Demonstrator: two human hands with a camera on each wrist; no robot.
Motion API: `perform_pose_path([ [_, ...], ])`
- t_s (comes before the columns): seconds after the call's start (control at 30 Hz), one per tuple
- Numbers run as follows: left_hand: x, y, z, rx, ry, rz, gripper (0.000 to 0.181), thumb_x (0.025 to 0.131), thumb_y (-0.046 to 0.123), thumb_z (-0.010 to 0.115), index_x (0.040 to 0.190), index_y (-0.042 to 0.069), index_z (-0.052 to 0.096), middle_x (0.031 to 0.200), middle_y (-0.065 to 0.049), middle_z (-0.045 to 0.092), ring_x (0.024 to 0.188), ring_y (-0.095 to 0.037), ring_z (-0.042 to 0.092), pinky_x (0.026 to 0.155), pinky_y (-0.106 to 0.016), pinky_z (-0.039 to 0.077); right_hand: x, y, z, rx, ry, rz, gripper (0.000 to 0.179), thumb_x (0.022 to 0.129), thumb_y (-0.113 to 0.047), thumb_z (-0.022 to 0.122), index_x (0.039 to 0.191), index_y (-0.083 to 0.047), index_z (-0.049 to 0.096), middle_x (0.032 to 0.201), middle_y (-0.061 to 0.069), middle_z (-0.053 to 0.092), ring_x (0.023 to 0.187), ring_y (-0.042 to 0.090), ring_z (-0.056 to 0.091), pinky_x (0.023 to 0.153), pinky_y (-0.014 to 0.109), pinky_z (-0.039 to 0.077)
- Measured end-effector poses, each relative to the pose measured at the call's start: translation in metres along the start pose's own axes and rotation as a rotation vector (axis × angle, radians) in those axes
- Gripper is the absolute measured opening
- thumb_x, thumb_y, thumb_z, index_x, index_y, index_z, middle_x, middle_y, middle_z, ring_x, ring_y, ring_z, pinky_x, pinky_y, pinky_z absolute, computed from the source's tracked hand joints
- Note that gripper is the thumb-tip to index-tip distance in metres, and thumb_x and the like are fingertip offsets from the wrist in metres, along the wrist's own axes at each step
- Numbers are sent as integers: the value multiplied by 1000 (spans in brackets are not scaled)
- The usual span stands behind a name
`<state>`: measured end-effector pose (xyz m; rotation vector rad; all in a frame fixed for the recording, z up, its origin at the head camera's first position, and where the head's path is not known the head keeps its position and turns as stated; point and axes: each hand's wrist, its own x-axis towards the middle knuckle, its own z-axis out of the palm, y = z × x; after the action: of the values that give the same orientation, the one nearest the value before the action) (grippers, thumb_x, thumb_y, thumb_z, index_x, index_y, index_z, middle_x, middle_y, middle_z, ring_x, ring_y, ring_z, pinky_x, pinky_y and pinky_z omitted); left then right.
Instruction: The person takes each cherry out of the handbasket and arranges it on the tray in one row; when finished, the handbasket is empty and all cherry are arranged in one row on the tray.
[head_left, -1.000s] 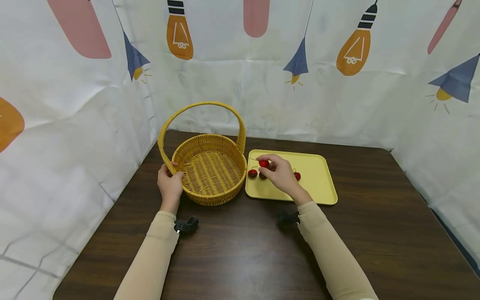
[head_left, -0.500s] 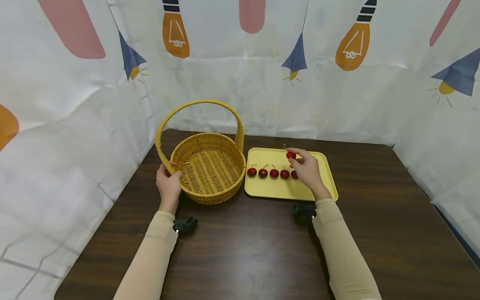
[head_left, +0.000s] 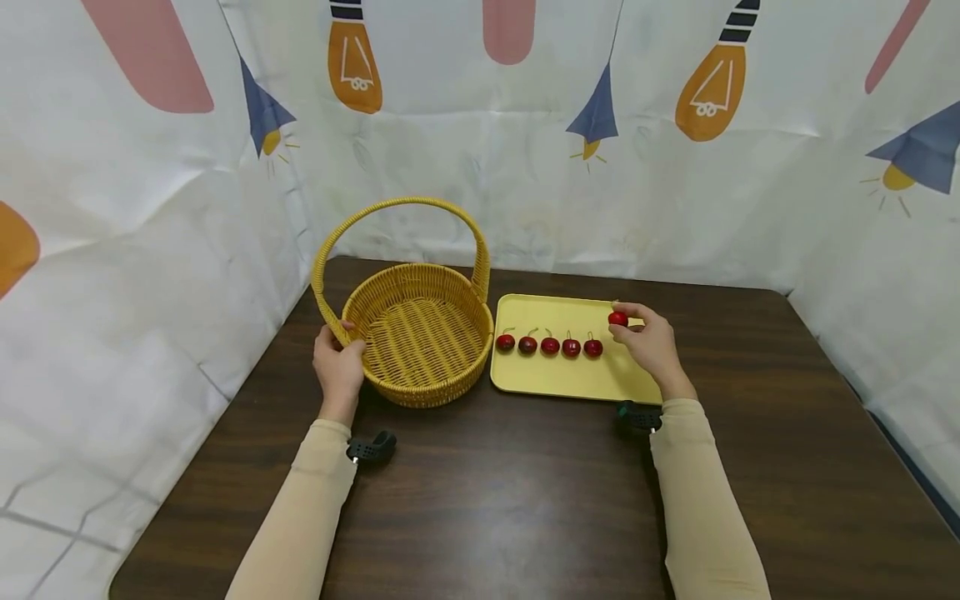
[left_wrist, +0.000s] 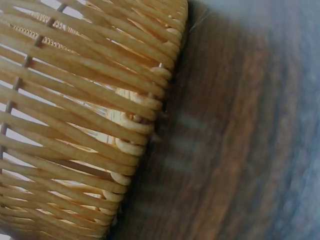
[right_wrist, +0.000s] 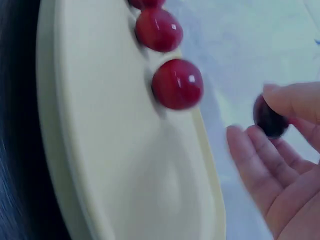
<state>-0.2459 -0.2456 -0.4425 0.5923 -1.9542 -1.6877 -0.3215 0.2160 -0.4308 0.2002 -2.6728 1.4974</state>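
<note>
My left hand [head_left: 339,368] grips the left side of a yellow wicker basket [head_left: 420,392] where its tall handle joins the rim. The basket's woven wall [left_wrist: 75,115] fills much of the left wrist view, and that hand is nearly out of sight there. Thumb and fingers of my right hand [head_left: 652,346] pinch a red cherry [head_left: 618,319] over the right part of a yellow tray [head_left: 555,382]. In the right wrist view the pinched cherry [right_wrist: 270,117] looks dark, held above the tray's surface. Several more cherries [head_left: 550,346] with stems lie in a row across the tray's left and middle.
Basket and tray stand side by side on a dark wooden table [head_left: 480,508], with the basket on the left. A white printed cloth [head_left: 525,192] hangs behind the table and along both sides. Each wrist wears a black band [head_left: 372,448].
My right hand has carried the pinched cherry rightward, from the tray's left end to its right end, uncovering the row of cherries. The left hand and basket stay in place.
</note>
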Motion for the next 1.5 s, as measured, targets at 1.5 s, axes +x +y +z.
perform_pose_path([
  [1.5, 4, -7, 0, -10, 15, 42, 31, 84, -2, 55, 115, 2, 57, 102, 3, 41, 88, -18, 43, 73, -31, 36, -40, 15, -6, -203, -165, 128, 49, 86, -30, 74, 122, -2, 56, 117, 19, 58, 104, 34, 57, 80, 38, 47],
])
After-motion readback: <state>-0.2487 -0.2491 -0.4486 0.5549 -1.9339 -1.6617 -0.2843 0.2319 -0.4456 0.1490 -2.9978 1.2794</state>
